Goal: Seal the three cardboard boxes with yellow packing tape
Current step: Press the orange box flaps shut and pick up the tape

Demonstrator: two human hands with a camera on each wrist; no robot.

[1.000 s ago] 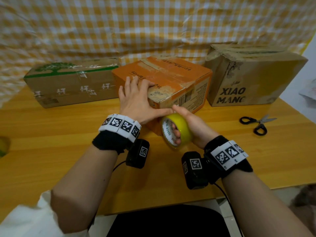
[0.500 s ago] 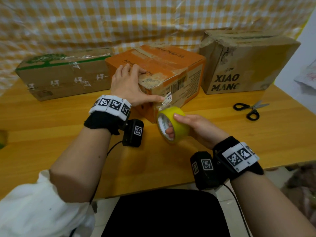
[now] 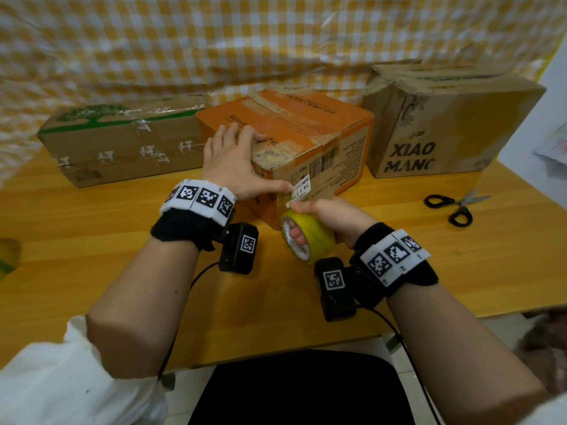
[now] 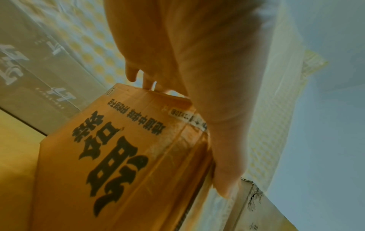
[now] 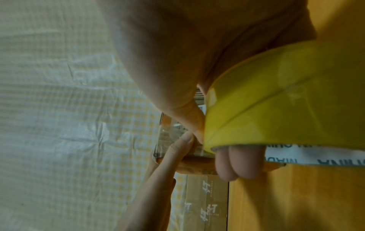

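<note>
Left hand (image 3: 230, 161) flat on closed orange box (image 3: 306, 133), contents apparently hidden; right hand (image 3: 333, 219) grips tape roll (image 3: 310, 237).

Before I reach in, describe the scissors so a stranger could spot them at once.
Start at the wooden table and find the brown box printed XIAO MANG on its right. The scissors lie flat on the tabletop in front of it, the only black-handled metal tool among cardboard.

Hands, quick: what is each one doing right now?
Left hand: open, fingers straight, pressing on the orange box.
Right hand: gripping the yellow tape roll, fingers through its core.
</note>
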